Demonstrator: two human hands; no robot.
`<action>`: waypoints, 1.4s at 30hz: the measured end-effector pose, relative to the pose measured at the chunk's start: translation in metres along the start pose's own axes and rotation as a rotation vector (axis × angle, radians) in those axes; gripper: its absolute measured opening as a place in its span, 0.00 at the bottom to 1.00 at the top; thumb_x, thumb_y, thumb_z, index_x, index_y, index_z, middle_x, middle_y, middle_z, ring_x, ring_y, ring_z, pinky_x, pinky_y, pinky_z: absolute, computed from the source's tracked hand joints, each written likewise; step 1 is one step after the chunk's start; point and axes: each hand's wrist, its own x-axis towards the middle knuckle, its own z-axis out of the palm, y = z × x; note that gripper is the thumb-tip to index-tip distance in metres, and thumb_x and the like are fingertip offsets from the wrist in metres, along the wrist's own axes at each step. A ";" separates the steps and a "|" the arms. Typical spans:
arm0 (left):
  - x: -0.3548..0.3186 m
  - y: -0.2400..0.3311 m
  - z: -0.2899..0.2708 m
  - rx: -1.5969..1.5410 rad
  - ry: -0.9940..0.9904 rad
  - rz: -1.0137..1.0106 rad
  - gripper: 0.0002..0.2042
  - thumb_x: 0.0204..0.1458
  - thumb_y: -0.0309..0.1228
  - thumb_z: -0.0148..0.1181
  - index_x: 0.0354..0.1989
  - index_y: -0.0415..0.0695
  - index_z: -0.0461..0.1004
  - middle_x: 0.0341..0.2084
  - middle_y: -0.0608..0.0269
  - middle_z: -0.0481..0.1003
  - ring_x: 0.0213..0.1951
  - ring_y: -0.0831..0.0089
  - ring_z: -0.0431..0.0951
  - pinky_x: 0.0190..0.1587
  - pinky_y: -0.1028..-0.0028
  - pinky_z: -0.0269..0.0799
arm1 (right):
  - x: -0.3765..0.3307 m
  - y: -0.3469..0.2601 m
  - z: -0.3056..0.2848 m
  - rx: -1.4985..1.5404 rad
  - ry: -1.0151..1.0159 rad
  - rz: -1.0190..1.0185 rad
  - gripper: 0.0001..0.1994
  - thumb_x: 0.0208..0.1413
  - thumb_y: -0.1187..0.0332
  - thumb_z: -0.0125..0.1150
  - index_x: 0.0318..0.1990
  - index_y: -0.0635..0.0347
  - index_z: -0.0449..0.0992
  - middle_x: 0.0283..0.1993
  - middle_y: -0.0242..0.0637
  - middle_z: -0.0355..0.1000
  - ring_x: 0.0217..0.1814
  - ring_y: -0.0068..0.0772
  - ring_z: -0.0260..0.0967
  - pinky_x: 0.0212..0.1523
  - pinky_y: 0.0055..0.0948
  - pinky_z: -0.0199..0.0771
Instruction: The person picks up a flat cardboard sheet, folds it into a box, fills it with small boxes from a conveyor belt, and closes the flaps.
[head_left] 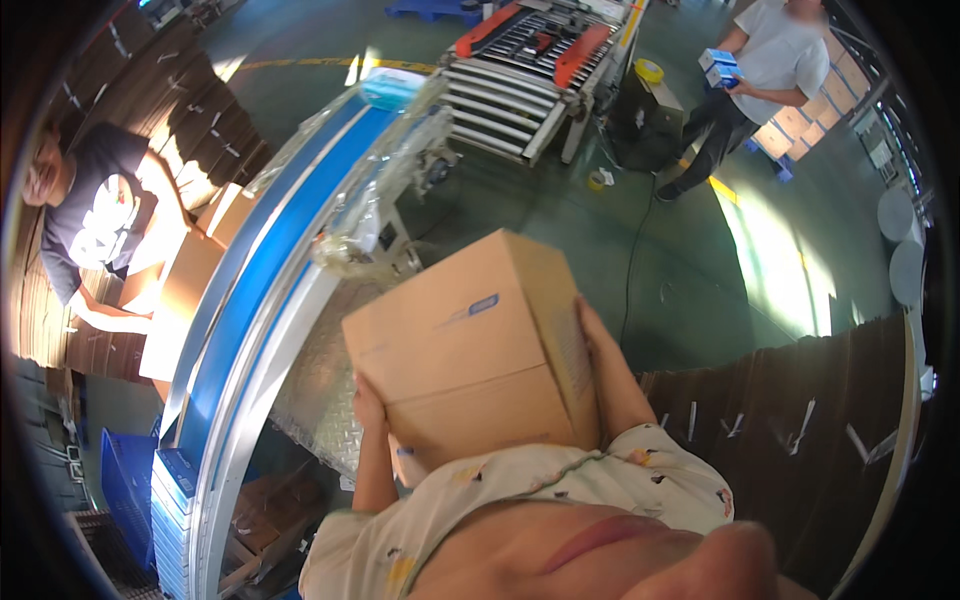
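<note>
A large brown cardboard box (pixel 455 350) with a small blue printed mark is held up against my body, tilted. My left hand (pixel 368 404) presses on its lower left side, fingers partly hidden. On the right side, my right hand (pixel 590 322) grips the box near its far edge; its fingertips are out of sight. The box's underside is hidden. To the left of the box runs a conveyor with a blue belt (pixel 262 245), its near side edged in white metal.
A co-worker (pixel 110 210) handles cartons (pixel 185 290) beyond the conveyor. Another person (pixel 775 70) stands at the back right holding blue boxes (pixel 720 68). A roller conveyor (pixel 500 105) stands ahead. Stacked flat cardboard (pixel 790 400) rises on my right. A cable (pixel 632 260) crosses the green floor.
</note>
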 end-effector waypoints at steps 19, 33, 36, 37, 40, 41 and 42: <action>-0.066 0.336 0.422 -0.115 -0.379 0.244 0.33 0.54 0.55 0.33 0.44 0.34 0.70 0.40 0.50 0.72 0.43 0.61 0.72 0.46 0.69 0.63 | 0.152 -0.317 -0.278 0.112 0.251 -0.406 0.37 0.51 0.45 0.42 0.56 0.75 0.55 0.58 0.53 0.55 0.59 0.42 0.55 0.55 0.32 0.56; 0.095 0.554 0.537 0.064 0.028 0.193 0.32 0.54 0.55 0.31 0.41 0.35 0.71 0.37 0.47 0.73 0.41 0.54 0.73 0.44 0.66 0.65 | 0.503 -0.585 -0.138 0.000 -0.173 -0.336 0.30 0.57 0.46 0.33 0.56 0.62 0.60 0.55 0.40 0.61 0.57 0.34 0.57 0.56 0.26 0.54; 0.116 0.575 0.554 -0.158 0.181 0.131 0.31 0.55 0.54 0.32 0.42 0.35 0.71 0.35 0.49 0.74 0.40 0.58 0.74 0.43 0.69 0.65 | 0.594 -0.649 -0.068 -0.137 -0.418 -0.254 0.29 0.56 0.46 0.36 0.56 0.61 0.61 0.53 0.38 0.63 0.51 0.31 0.62 0.52 0.26 0.59; 0.119 0.590 0.560 -0.134 0.210 0.065 0.31 0.55 0.54 0.32 0.42 0.35 0.70 0.35 0.51 0.75 0.39 0.62 0.74 0.43 0.70 0.66 | 0.625 -0.666 -0.046 -0.144 -0.500 -0.202 0.31 0.56 0.45 0.35 0.58 0.61 0.58 0.56 0.37 0.59 0.55 0.31 0.58 0.55 0.26 0.55; 0.155 0.592 0.584 0.216 0.378 0.027 0.30 0.54 0.53 0.32 0.42 0.35 0.70 0.36 0.46 0.73 0.40 0.52 0.73 0.43 0.63 0.65 | 0.666 -0.705 0.022 -0.293 -0.654 -0.044 0.32 0.56 0.44 0.35 0.58 0.60 0.58 0.56 0.37 0.60 0.54 0.30 0.59 0.55 0.25 0.55; 0.162 0.593 0.590 0.294 0.482 0.020 0.29 0.54 0.52 0.33 0.38 0.36 0.72 0.35 0.44 0.73 0.40 0.47 0.71 0.42 0.59 0.64 | 0.649 -0.720 0.049 -0.391 -0.743 0.015 0.31 0.56 0.44 0.34 0.58 0.60 0.58 0.55 0.37 0.61 0.54 0.30 0.59 0.55 0.26 0.55; 0.166 0.602 0.593 0.353 0.475 -0.036 0.29 0.54 0.52 0.34 0.37 0.34 0.70 0.34 0.43 0.72 0.39 0.46 0.70 0.41 0.59 0.65 | 0.632 -0.745 0.069 -0.438 -0.768 0.129 0.30 0.57 0.45 0.34 0.57 0.61 0.59 0.55 0.37 0.61 0.54 0.30 0.59 0.55 0.27 0.56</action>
